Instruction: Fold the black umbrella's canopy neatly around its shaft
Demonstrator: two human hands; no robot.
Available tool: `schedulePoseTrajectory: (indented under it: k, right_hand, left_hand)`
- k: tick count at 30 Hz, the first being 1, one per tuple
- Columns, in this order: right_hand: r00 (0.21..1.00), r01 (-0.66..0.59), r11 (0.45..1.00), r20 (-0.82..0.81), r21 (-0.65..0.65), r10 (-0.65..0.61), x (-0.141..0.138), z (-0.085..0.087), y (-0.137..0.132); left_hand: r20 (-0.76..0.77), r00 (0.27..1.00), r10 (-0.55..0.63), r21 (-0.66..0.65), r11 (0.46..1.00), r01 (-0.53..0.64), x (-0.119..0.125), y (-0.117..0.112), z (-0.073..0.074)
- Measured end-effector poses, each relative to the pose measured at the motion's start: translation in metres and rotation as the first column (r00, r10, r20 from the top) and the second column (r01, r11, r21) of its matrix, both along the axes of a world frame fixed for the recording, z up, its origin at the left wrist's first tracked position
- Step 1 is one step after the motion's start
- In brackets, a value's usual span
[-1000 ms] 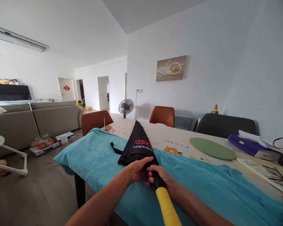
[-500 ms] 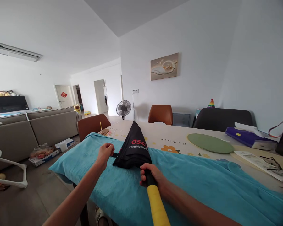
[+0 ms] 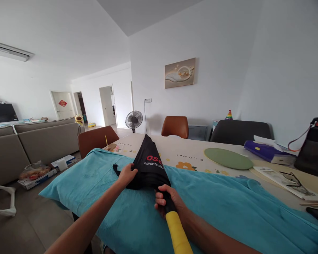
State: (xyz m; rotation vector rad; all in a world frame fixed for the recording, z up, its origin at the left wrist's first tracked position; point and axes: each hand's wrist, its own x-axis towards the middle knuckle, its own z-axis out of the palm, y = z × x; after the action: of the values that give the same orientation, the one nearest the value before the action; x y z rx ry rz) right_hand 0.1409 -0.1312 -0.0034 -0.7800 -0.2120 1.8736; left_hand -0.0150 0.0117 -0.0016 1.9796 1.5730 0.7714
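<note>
A folded black umbrella [image 3: 151, 173] with red and white lettering lies over the turquoise blanket, its tip pointing away from me. Its handle has a black upper part and a yellow-wrapped grip [image 3: 178, 233] that runs towards me. My right hand [image 3: 172, 203] is closed around the black part, just below the canopy. At the canopy's left edge, my left hand [image 3: 128, 175] is closed on the gathered fabric. A black strap [image 3: 116, 170] sticks out to the left behind that hand. Its fingertips partly hide what they pinch.
The turquoise blanket [image 3: 217, 208] covers the table's near side. Farther right are a green oval mat [image 3: 228, 158], a purple tissue box [image 3: 265, 153], glasses [image 3: 291, 179] and a black bag [image 3: 314, 148]. Brown chairs [image 3: 175, 127] and a fan [image 3: 134, 120] stand beyond the table.
My left hand has moved right, from holding the strap out at the side to the canopy's left edge. The strap end now shows left of it. My right hand keeps its grip.
</note>
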Motion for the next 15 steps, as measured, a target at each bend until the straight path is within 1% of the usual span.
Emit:
schedulePoseTrajectory:
  k: [5, 9, 11, 15]
  right_hand:
    - [1.0, -0.004, 1.0, -0.016, 0.0, 0.004, 0.001, -0.001, -0.002]
    - [0.999, -0.036, 0.999, -0.005, -0.019, 0.036, 0.002, -0.002, -0.002]
    - [0.999, -0.042, 0.999, -0.002, -0.026, 0.042, 0.002, -0.003, -0.001]
    - [1.0, -0.021, 1.0, -0.003, -0.011, 0.021, 0.002, -0.004, -0.001]
  left_hand:
    - [-0.093, 0.995, -0.021, 0.031, 0.999, 0.024, 0.007, 0.006, -0.021]
    - [-0.189, 0.982, -0.02, 0.137, 0.989, 0.046, 0.006, 0.006, -0.035]
    - [-0.221, 0.975, -0.012, 0.182, 0.982, 0.053, 0.004, 0.005, -0.038]
    - [-0.208, 0.978, 0.005, 0.202, 0.979, 0.038, 0.002, 0.005, -0.038]
